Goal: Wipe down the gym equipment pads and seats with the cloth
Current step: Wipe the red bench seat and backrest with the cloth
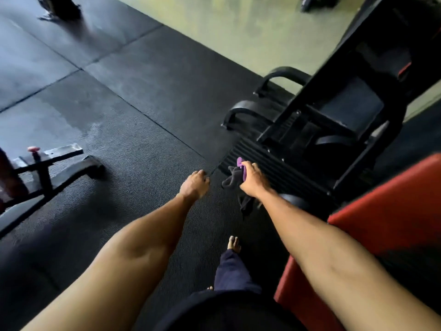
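My right hand [253,181] grips a dark grey cloth [232,179] with a purple patch, and the cloth hangs down below my wrist over the black floor mat. A short way to its left, my left hand [194,185] hovers with its fingers curled in and nothing in it. A red padded seat [391,225] fills the right edge, just right of my right forearm. Ahead of my right hand stands a black machine [334,120] with a ribbed footplate [265,170] and a dark pad.
Black rubber mats [119,115] cover the floor ahead and left. A black bench foot with a red knob [47,163] sits at the left edge. Pale green floor [238,32] lies beyond the mats. My bare foot [233,244] and dark trouser leg show below.
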